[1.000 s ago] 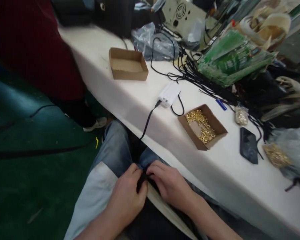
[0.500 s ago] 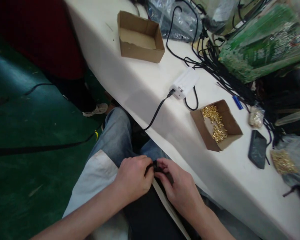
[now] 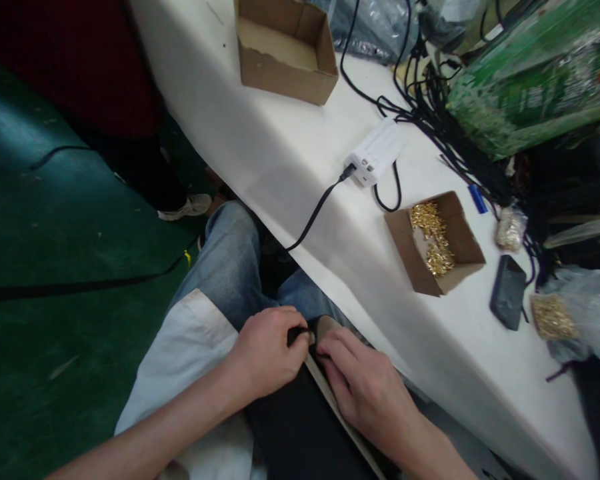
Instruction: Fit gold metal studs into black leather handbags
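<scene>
Material, flat and black with a pale beige edging (image 3: 343, 420), lies on my lap (image 3: 300, 427), near. At its far end my left hand (image 3: 270, 352) is curled, thumb and fingers pinching something black. My right hand (image 3: 363, 373) bends inward just right of it; its grip I cannot tell. Farther right, an open brown cardboard box (image 3: 406, 250) holds small gold pieces (image 3: 430, 227).

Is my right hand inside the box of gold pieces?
No, the right hand is at the edge of the black piece over the lap, apart from the cardboard box.
</scene>
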The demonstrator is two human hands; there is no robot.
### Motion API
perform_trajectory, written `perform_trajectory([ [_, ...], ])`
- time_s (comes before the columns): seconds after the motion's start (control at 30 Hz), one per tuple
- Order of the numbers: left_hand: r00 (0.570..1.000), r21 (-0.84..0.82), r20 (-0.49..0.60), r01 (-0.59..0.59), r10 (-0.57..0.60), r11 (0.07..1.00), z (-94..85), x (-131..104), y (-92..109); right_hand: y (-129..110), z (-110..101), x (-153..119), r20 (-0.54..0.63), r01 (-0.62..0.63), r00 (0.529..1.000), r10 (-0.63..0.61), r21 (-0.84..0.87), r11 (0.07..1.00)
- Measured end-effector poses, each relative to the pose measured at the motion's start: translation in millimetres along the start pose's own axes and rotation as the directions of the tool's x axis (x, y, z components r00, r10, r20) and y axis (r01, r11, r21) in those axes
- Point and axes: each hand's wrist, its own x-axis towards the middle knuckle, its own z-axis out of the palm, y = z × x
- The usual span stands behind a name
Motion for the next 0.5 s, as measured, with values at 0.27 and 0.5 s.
perform_trajectory([
  [0.27, 0.996, -0.162, 0.062, 0.068, -0.059, 0.984, 7.1, 8.8, 5.4, -9.1, -0.4, -12.5, -0.109, 0.153, 0.98, -0.165, -0.112, 0.982],
  [0.5, 0.979, -0.334, 0.192, 0.133, -0.071, 0.933, 6.0, 13.8, -4.7, -5.7, 6.0, -15.7, -0.13, 0.074, 0.989, -0.071, 0.013, 0.997],
])
